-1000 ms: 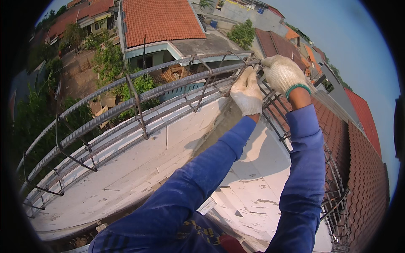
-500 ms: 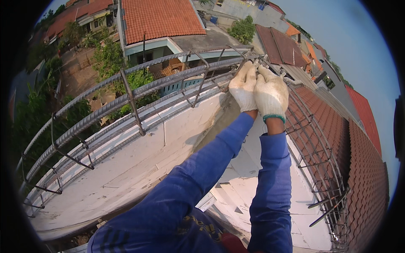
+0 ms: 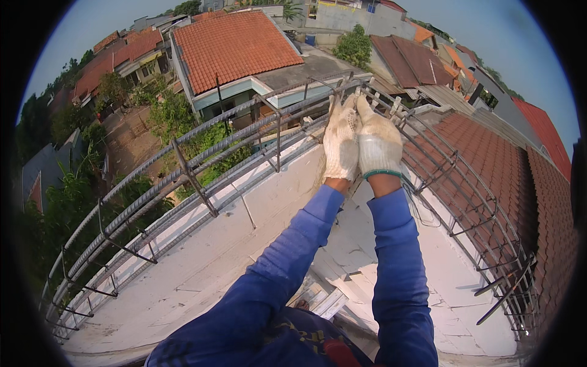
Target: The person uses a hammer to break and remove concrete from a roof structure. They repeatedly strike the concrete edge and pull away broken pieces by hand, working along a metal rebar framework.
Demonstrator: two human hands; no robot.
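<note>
White knitted gloves cover both my hands, which are pressed side by side at the far corner where two steel rebar cages meet. My left hand has its fingers closed against the corner bars. Right beside it, my right hand, with a green cuff, is also closed, its fingertips up at the bars. What the fingertips grip is hidden. A thin loop of wire hangs below the right glove's cuff. The left rebar cage and the right rebar cage run along the tops of the walls.
White block walls stand below the cages on both sides. Dark loose bar ends stick out near the right cage's near end. Past the right wall lies a brown tiled roof. Beyond the left wall are plants and an orange-roofed house.
The view has tilted up, showing more sky and rooftops. Both hands remain together at the corner, lower and slightly left in the picture, and the wire loop below the right cuff shows more clearly.
</note>
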